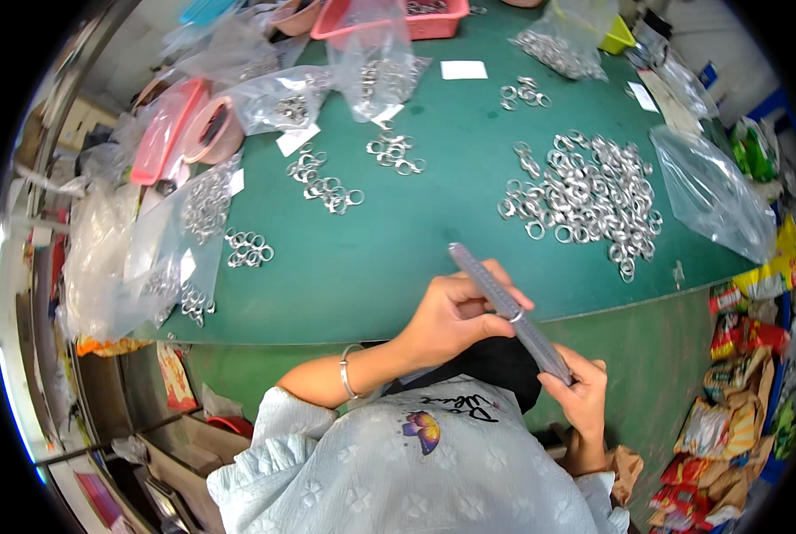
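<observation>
A grey tapered ring mandrel (538, 345) slants across in front of me, its narrow end up and to the left over the table's near edge. Around its middle sits a silver ring (516, 316). My left hand (458, 313) is closed at that ring, thumb and fingers pinching beside the mandrel. The thick lower end is gripped in my right hand (581, 392), with the thumb and fingers wrapped round it. Beyond my hands, a large pile of silver rings (593, 191) lies on the green table (398, 258).
Smaller ring groups (331, 191) lie at the left and middle, near clear plastic bags of rings (206, 205) with white paper slips. Pink baskets (171, 129) stand at the back left. A flat plastic bag (714, 196) lies right of the pile; colourful packets (745, 338) sit beyond the table's right edge.
</observation>
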{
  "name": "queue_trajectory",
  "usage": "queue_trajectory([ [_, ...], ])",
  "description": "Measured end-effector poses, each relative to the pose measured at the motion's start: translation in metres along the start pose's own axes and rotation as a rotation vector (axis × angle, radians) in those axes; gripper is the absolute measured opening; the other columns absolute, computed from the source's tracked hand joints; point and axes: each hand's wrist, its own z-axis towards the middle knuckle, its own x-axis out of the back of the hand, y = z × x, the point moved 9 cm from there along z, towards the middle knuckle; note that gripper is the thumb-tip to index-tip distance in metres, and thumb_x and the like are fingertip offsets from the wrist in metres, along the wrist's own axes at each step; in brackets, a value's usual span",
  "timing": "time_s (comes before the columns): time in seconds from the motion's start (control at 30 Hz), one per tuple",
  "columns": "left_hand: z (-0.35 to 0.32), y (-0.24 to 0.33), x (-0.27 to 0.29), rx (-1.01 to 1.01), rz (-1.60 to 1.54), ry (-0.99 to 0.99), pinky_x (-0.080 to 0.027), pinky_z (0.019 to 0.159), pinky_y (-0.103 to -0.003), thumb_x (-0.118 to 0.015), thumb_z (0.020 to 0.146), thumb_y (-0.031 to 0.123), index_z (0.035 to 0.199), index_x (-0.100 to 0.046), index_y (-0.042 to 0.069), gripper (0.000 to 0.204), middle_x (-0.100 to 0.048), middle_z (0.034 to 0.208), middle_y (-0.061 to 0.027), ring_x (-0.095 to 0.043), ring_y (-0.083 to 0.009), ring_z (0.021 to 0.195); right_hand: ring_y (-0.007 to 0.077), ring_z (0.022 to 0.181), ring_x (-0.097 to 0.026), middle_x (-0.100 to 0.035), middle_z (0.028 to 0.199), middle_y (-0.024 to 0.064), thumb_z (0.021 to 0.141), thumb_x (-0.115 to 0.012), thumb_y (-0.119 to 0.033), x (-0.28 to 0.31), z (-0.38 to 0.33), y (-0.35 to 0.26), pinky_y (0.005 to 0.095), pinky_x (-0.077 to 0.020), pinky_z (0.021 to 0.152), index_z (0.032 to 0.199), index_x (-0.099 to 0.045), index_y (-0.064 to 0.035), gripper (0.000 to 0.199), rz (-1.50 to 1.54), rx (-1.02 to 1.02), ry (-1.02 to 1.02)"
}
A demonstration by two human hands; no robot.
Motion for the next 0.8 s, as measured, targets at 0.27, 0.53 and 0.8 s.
queue_trajectory([
  [0.27, -0.008, 0.016, 0.075, -0.189, -0.122, 0.443, -0.043, 0.080, -0.028, -0.060, 0.084, 0.011, 0.100, -0.057, -0.007, 0.024, -0.052, 0.089, -0.0048, -0.051, -0.0149, 0.088, 0.0065, 0.053, -0.047, -0.054, 0.062, 0.0072, 0.068, -0.070, -0.001, 0.003, 0.002, 0.001, 0.0214, -0.0399, 0.050, 0.094, -0.060, 0.0064, 0.029, -0.183, -0.022, 0.089],
  [0.53, 0.008, 0.044, 0.139, -0.120, 1.115, 0.580, -0.044, 0.073, -0.032, -0.070, 0.068, 0.004, 0.091, -0.066, 0.005, 0.024, -0.053, 0.088, -0.0071, -0.053, -0.0200, 0.085, 0.0030, 0.053, -0.039, -0.046, 0.059, -0.0019, 0.072, -0.067, -0.002, 0.018, -0.005, 0.035, 0.0184, -0.0323, 0.047, 0.096, -0.061, 0.0065, 0.025, -0.056, -0.144, 0.221],
  [0.8, 0.045, 0.033, 0.156, -0.230, 1.485, 0.593, -0.038, 0.082, -0.036, -0.072, 0.064, 0.006, 0.096, -0.062, 0.006, 0.034, -0.049, 0.096, -0.0107, -0.047, -0.0275, 0.091, 0.0008, 0.051, -0.035, -0.043, 0.061, -0.0048, 0.077, -0.064, -0.003, 0.035, -0.013, 0.052, 0.0174, -0.0255, 0.044, 0.102, -0.060, 0.0058, 0.027, -0.003, -0.179, 0.307],
])
